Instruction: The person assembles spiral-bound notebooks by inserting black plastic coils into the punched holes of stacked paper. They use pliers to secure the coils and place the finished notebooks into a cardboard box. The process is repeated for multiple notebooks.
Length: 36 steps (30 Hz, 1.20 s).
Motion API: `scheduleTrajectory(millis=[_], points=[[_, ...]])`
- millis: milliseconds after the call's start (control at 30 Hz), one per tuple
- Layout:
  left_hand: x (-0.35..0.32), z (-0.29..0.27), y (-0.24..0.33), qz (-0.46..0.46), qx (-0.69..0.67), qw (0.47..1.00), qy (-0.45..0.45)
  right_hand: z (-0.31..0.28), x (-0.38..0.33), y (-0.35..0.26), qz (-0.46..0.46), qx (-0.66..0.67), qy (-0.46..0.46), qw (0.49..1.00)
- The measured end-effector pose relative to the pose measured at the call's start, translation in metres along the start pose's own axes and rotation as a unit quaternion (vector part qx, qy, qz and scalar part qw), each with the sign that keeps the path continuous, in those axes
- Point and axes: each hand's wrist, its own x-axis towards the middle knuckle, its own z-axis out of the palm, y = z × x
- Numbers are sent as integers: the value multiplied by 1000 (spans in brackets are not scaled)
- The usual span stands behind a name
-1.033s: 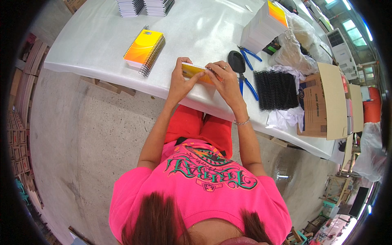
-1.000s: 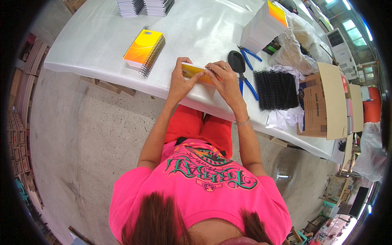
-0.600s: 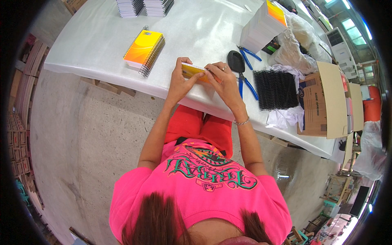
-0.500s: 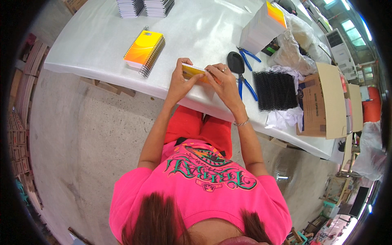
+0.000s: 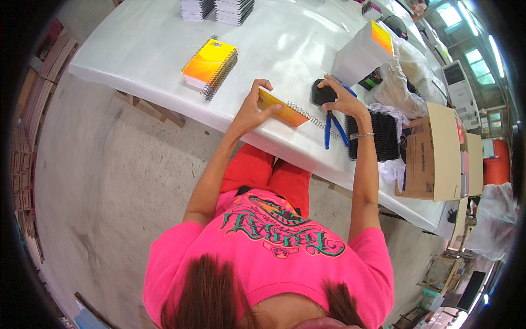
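My left hand (image 5: pixel 255 114) grips a small notebook (image 5: pixel 285 109) with a yellow-orange cover, tilted up at the table's front edge. A wire spiral coil (image 5: pixel 315 121) runs along the notebook's upper edge and sticks out well past its right end. My right hand (image 5: pixel 342 98) is off the notebook, fingers and thumb apart, over a black rounded dish (image 5: pixel 322 94). Whether it touches the dish I cannot tell. Blue-handled cutting pliers (image 5: pixel 338 129) lie just below that hand. A second blue-handled tool (image 5: pixel 349 90) is mostly hidden behind it.
Left of my hands sits a stack of coil-bound yellow-orange notebooks (image 5: pixel 211 60) on the white-covered table (image 5: pixel 137 49). More stacked notebooks (image 5: pixel 233 11) stand farther back. To the right are black coils (image 5: pixel 378 134), a tall paper stack (image 5: pixel 361 52), plastic bags (image 5: pixel 408 77) and an open cardboard box (image 5: pixel 419 156).
My right hand has left the notebook and moved right to the black dish, fingers spreading. The coil protruding from the notebook now shows. My left hand keeps its hold. The view has shifted slightly.
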Motion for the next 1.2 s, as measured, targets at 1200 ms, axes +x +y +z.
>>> scheduleTrajectory(millis=[1200], points=[[2,-1,0,9,-14,1000,-14,34,10,-79,45,49,113,991]])
